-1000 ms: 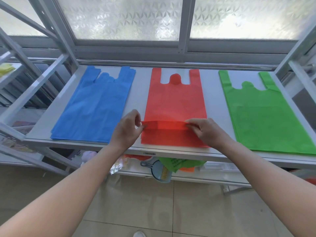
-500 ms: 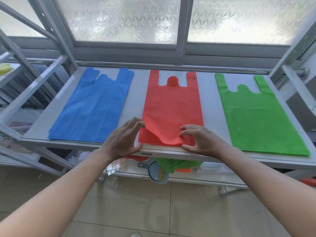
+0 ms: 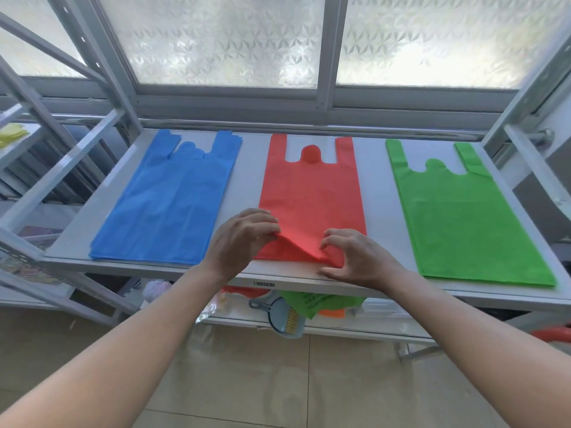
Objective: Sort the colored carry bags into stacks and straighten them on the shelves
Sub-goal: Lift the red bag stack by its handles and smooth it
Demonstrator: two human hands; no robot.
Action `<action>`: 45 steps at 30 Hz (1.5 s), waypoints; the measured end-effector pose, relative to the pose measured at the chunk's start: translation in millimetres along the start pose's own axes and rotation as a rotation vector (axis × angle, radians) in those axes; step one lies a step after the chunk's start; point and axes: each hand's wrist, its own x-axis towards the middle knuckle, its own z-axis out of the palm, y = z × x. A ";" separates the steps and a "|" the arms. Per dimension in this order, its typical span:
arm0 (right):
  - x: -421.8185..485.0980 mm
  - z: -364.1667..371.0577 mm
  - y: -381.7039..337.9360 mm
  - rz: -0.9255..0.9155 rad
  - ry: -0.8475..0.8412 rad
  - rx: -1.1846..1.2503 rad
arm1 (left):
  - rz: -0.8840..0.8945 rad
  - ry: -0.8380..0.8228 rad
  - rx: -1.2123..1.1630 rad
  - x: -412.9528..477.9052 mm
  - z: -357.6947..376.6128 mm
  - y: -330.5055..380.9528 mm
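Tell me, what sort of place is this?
Probably a shop storeroom: a grey metal shelf rack under a frosted glass window, holding a blue fabric bag stack, a red fabric bag stack and a green fabric bag stack, with a white barcode label on its front edge.

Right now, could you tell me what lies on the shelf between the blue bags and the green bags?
In the head view, the red bags lie between the blue bags and green bags, with strips of bare shelf on either side.
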 end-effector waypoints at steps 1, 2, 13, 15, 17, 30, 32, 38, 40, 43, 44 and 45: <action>1.2 2.5 -1.3 0.003 0.031 -0.024 | -0.058 0.050 -0.023 0.9 -1.2 1.8; 2.2 4.4 -1.3 0.014 0.071 -0.042 | -0.109 0.095 -0.028 1.2 -1.1 3.4; 4.7 16.0 6.1 0.119 0.190 -0.063 | -0.334 -0.073 0.013 -41.2 61.3 49.3; 7.2 13.8 6.9 0.121 0.191 -0.067 | -0.193 -0.198 0.032 -36.8 65.9 55.6; 10.7 11.2 7.9 0.127 0.197 -0.069 | -0.157 -0.277 0.044 -32.8 67.6 60.3; 20.5 11.8 15.4 0.060 0.132 -0.178 | 0.015 -0.360 0.106 -40.0 59.9 45.8; 17.8 10.4 15.6 0.036 0.105 -0.161 | 0.064 -0.335 0.091 -43.8 54.8 41.1; 13.4 -0.7 20.7 -0.008 0.035 -0.029 | -0.059 -0.033 0.174 -40.6 28.9 20.2; 12.9 -3.8 23.2 -0.017 0.016 -0.001 | -0.083 -0.079 0.212 -35.3 28.3 9.2; 8.1 -6.3 27.3 -0.035 0.006 0.018 | -0.102 -0.184 0.133 -32.2 28.3 -1.6; 6.0 -5.9 28.6 -0.044 0.013 0.014 | -0.119 -0.206 0.101 -32.6 28.0 -3.4; 4.3 -4.8 29.9 -0.050 0.024 0.007 | -0.130 -0.219 0.079 -33.1 27.7 -4.7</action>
